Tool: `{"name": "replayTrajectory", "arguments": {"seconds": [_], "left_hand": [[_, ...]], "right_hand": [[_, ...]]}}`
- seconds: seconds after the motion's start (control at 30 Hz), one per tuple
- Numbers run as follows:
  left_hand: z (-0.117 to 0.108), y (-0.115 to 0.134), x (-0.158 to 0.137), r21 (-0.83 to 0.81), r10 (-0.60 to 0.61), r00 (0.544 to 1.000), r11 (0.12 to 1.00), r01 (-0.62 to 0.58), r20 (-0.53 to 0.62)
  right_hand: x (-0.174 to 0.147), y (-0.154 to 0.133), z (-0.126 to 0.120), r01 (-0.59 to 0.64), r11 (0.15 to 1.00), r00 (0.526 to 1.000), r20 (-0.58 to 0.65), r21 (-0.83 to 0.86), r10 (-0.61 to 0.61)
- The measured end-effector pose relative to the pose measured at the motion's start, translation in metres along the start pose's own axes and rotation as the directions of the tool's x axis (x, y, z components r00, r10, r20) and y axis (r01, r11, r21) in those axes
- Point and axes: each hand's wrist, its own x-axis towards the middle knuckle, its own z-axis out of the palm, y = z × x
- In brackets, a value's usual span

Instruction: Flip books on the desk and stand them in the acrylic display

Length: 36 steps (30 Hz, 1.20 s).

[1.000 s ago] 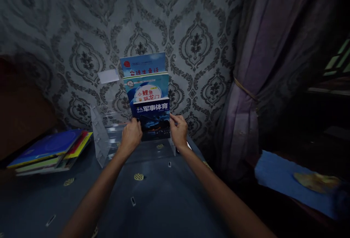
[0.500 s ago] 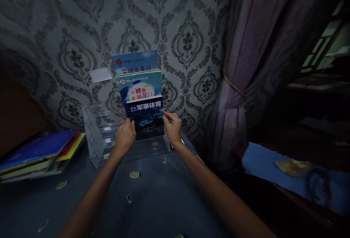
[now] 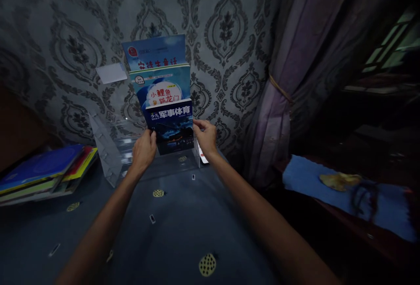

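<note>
Two hands hold one book at the clear rack [image 3: 113,154], the landmark for all positions below. Front book [image 3: 170,124], dark blue cover w/ white title, stands upright in the rack's lowest front tier, right-hand end. Left hand [image 3: 143,150] pinches the book's left edge, fingers curled on it; right hand [image 3: 205,136] pinches the upper right edge, thumb in front, fingers behind. Both grips pressed on the book, not spread. Behind it, stepped higher in the rack: a 2nd book [image 3: 160,87] w/ light-blue cover, then a 3rd book [image 3: 151,51], topmost, against the wall.

Handling (judgement): thin paperback, light, cover prob. glossy and a bit slippery; flexes if held by one corner, so side-edge hold w/ both hands, as shown, keeps it flat. Acrylic rack looks rigid but light, may slide if pushed.

Surroundings, rel. to rack: below and in front, table [image 3: 183,232] under dark blue cloth w/ small yellow round motifs. Left of rack, a flat stack of books [image 3: 42,175] on the same cloth. Behind rack, grey damask wallpaper [image 3: 229,36] w/ a small white card [image 3: 111,73] stuck on it. Right of rack, tied-back purple curtain [image 3: 295,66]; further right, a blue cloth [image 3: 344,193] on dark furniture, window barely visible. Room dim.
</note>
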Motion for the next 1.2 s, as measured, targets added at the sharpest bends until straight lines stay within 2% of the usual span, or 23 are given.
{"name": "replayTrajectory", "arguments": {"seconds": [0.1,0.37,0.67,1.2], "left_hand": [[0.004,-0.004,-0.001,-0.032,0.009,1.000,0.999,-0.009,-0.018],[0.017,-0.014,0.005,-0.145,0.087,0.983,0.983,-0.111,-0.162],[0.018,-0.014,0.010,-0.161,0.081,0.981,0.981,-0.110,-0.176],[0.018,-0.010,0.004,-0.170,0.082,0.980,0.979,-0.113,-0.181]], "right_hand": [[0.003,0.000,-0.001,-0.019,0.999,0.999,0.027,0.028,0.018],[0.004,-0.004,-0.001,-0.069,0.992,0.993,0.106,0.110,0.057],[0.007,-0.006,-0.002,-0.149,0.972,0.982,0.138,0.181,0.125],[0.003,-0.014,-0.001,-0.121,0.982,0.990,0.085,0.147,0.110]]}}
